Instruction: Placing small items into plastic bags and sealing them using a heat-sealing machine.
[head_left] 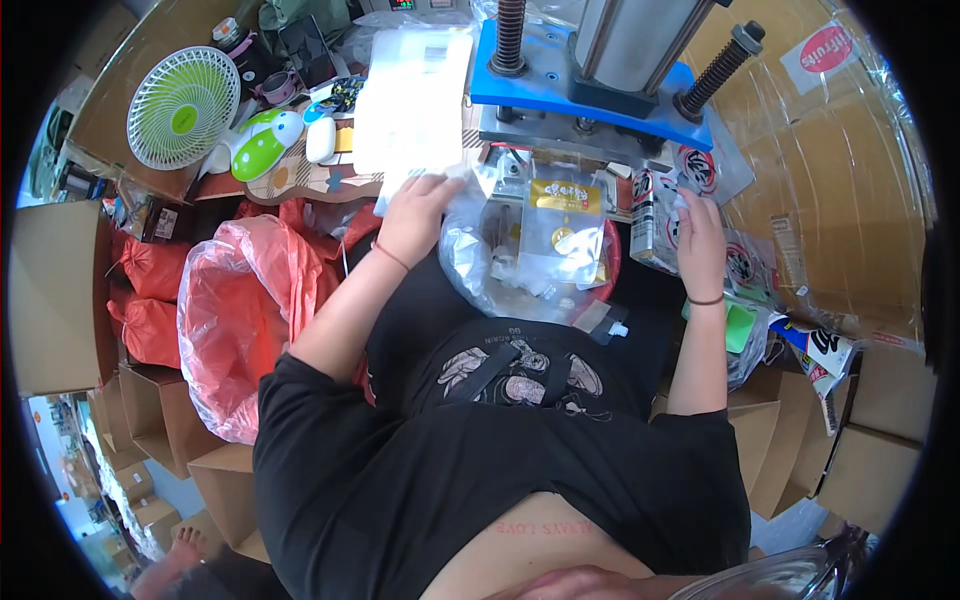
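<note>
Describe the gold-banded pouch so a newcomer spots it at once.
Find the blue press at the top, right of centre. Just below it in view, between the left hand and right hand, the pouch overlaps a red-rimmed basin. Its gold band and round gold mark set it apart from the whitish stack by the left hand.

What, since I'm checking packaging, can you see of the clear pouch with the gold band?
The pouch looks like glossy clear plastic, roughly rectangular, with a gold band across its far part, a round gold mark below that, and bright glare. It lies over the red-rimmed container, its far end toward the blue press. Neither the left hand nor the right hand touches it; its exact support is hidden.
</note>
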